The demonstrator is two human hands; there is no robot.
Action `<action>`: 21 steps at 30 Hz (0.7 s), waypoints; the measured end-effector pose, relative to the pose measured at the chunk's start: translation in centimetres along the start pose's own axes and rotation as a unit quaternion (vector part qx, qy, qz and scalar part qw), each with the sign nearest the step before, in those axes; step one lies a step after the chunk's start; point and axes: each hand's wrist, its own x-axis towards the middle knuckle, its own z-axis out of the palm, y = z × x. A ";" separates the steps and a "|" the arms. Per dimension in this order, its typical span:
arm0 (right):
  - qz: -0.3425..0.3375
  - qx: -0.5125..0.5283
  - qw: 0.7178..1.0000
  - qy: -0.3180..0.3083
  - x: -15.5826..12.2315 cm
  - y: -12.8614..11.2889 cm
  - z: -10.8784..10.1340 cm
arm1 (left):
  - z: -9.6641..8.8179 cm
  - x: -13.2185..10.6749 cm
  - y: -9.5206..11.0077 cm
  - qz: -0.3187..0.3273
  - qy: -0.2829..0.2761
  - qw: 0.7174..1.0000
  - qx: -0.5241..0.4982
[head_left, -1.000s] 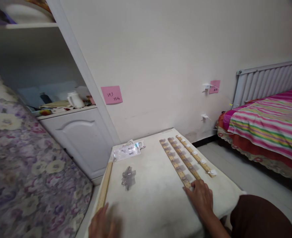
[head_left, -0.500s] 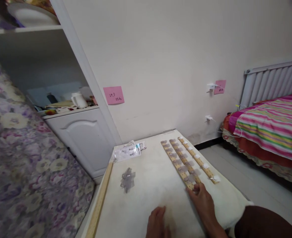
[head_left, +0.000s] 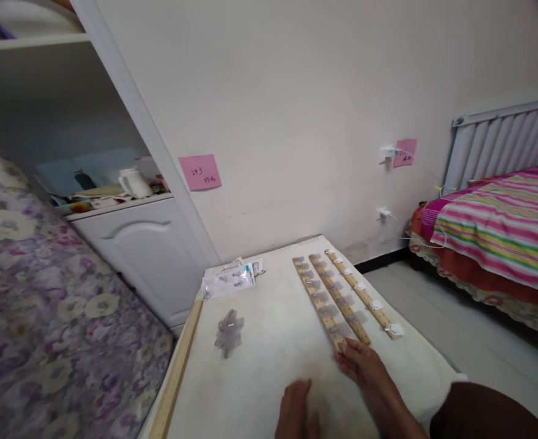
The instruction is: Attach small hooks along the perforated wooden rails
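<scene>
Three narrow wooden strips (head_left: 338,344) with rows of small holes lie side by side on the pale tabletop (head_left: 269,341). The left and middle strips carry greyish see-through tabs, and the right strip (head_left: 383,319) carries white ones. My right hand (head_left: 363,366) pinches the near end of the left strip between thumb and fingers. At the table's near edge my left hand (head_left: 293,405) rests with nothing in it, thumb apart from loosely bent fingers. A small heap of greyish see-through pieces with metal parts (head_left: 229,332) lies left of the strips.
Clear plastic packets (head_left: 227,281) lie at the back left of the table. A long bare wooden strip (head_left: 177,369) runs along its left edge. Beyond stand a white cabinet (head_left: 152,256) and floral curtain (head_left: 63,317); a bed (head_left: 502,219) is at the right.
My right hand has shifted slightly left at the near end of the left strip, and the gap to the middle strip has widened there. The camera view has moved a little.
</scene>
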 end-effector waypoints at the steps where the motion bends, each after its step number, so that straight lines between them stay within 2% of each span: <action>1: 0.006 0.004 1.000 -0.006 0.0 0.0 0.1 | -0.4 0.6 0.7 0.003 -0.016 1.000 -0.013; 5: 0.016 0.014 1.000 -0.010 -0.2 -0.1 0.5 | -0.9 3.7 4.0 -0.076 0.025 0.995 -0.055; 9: 0.017 -0.001 0.999 -0.037 -0.4 -0.2 0.8 | 0.4 6.7 6.0 -0.111 0.031 0.990 -0.075; 14: 0.030 -0.008 0.993 -0.111 0.0 -0.3 0.7 | 2.0 8.7 7.1 -0.177 0.029 0.979 -0.098; 17: 0.038 0.004 0.988 -0.147 0.4 -0.3 0.6 | 2.5 9.1 7.5 -0.192 0.029 0.974 -0.115; 21: 0.031 -0.001 0.987 -0.155 0.6 0.3 0.7 | 3.0 9.3 7.8 -0.211 0.042 0.966 -0.141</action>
